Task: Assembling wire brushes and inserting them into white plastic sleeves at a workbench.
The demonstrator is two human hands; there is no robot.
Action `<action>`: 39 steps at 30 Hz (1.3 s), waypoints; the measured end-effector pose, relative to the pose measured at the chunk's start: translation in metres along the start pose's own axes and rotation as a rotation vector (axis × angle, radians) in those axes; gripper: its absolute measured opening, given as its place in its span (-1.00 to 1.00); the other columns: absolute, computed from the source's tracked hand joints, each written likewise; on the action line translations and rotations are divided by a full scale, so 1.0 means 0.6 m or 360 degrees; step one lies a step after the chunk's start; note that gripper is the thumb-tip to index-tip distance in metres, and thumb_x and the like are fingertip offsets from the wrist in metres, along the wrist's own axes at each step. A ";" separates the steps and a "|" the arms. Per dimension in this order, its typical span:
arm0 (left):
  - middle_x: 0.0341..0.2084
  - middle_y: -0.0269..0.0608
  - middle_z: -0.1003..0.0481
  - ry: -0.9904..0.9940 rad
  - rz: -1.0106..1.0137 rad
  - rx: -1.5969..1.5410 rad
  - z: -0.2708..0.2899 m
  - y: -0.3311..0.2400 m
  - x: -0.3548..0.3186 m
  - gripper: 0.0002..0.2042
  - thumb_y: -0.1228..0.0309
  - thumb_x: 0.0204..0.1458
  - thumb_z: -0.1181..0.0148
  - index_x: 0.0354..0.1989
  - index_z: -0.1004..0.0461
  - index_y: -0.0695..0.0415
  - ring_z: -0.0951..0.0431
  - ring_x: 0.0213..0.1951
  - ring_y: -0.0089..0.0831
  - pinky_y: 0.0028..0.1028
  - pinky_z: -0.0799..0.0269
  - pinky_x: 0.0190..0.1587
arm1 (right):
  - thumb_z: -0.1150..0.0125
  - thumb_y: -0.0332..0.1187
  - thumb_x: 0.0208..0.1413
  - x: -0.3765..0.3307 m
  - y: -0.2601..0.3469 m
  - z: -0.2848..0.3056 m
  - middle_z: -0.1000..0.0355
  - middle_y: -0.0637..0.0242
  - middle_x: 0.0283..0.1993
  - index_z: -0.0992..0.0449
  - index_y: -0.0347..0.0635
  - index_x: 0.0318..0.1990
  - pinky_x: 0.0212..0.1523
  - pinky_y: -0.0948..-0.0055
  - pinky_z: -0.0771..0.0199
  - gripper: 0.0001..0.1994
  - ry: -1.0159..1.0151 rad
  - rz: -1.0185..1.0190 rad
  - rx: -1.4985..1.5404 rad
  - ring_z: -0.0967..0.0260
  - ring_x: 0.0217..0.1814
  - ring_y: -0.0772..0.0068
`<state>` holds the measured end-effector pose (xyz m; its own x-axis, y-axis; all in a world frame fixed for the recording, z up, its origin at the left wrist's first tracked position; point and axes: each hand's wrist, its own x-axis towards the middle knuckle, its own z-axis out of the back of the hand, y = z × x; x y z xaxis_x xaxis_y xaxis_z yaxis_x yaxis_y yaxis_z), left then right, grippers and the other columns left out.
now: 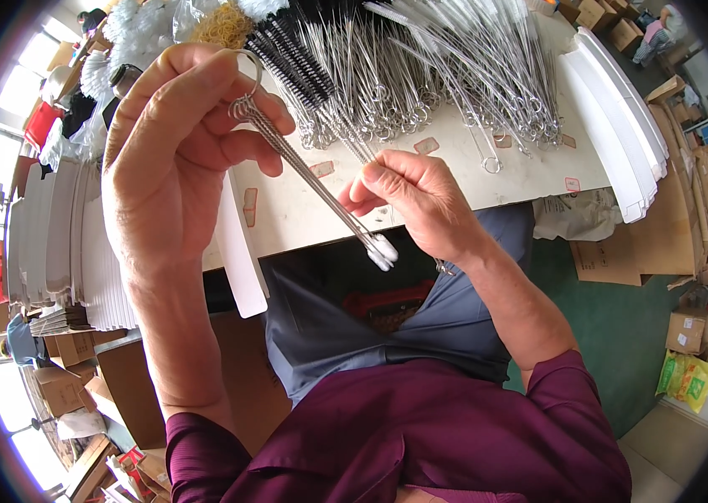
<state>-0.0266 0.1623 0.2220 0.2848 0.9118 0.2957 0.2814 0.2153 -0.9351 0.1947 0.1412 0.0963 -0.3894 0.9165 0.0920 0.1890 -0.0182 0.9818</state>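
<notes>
I'd watch the ring (254, 69) first: the left hand (161, 159) has it pinched between thumb and forefinger, the other fingers loosely curled, so a slack pinch could drop the white-tipped brushes (316, 182) hanging from it past the edge of the surface (304, 226). I read the right hand (429, 201) as nearly closed, fingers pinching the stems of the black brushes (291, 63); uneven pressure might let those fan out or tangle with the metal-stemmed brushes (496, 75) heaped alongside.
</notes>
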 end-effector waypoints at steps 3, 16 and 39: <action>-0.39 -0.01 -0.53 -0.0026 0.0015 -0.0002 0.008 0.004 0.001 -0.82 0.42 0.38 0.08 -0.19 -0.39 0.27 -0.59 -0.29 -0.24 -0.46 -0.53 -0.41 | 0.02 -0.20 0.48 -0.004 -0.003 -0.007 -0.59 0.14 -0.24 -0.54 -0.38 -0.21 -0.06 0.42 -0.58 -0.62 0.0061 -0.0095 0.0064 -0.57 -0.16 0.45; -0.32 0.05 -0.60 -0.0179 -0.0054 -0.0282 0.044 0.029 0.012 -0.78 0.45 0.34 0.02 -0.10 -0.51 0.36 -0.69 -0.22 -0.12 -0.33 -0.67 -0.35 | 0.04 -0.19 0.48 -0.023 -0.010 -0.002 -0.53 0.23 -0.42 -0.49 -0.32 -0.23 -0.29 0.48 -0.55 -0.65 0.0087 -0.0279 0.0225 -0.54 -0.38 0.47; -0.20 0.05 -0.63 -0.0159 0.0421 0.0143 -0.017 0.111 -0.064 -0.54 0.22 0.33 -0.13 0.16 -0.41 0.44 -0.65 -0.14 -0.32 -0.36 -0.60 -0.09 | 0.00 -0.16 0.48 -0.040 -0.022 -0.023 -0.28 0.51 -0.59 -0.51 -0.27 -0.28 -0.54 0.61 -0.15 -0.63 -0.0116 -0.0141 -0.0084 -0.13 -0.56 0.75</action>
<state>-0.0092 0.1377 0.1500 0.2445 0.9694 0.0230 0.1259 -0.0082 -0.9920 0.1892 0.1138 0.0836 -0.3355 0.9420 -0.0058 0.1085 0.0448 0.9931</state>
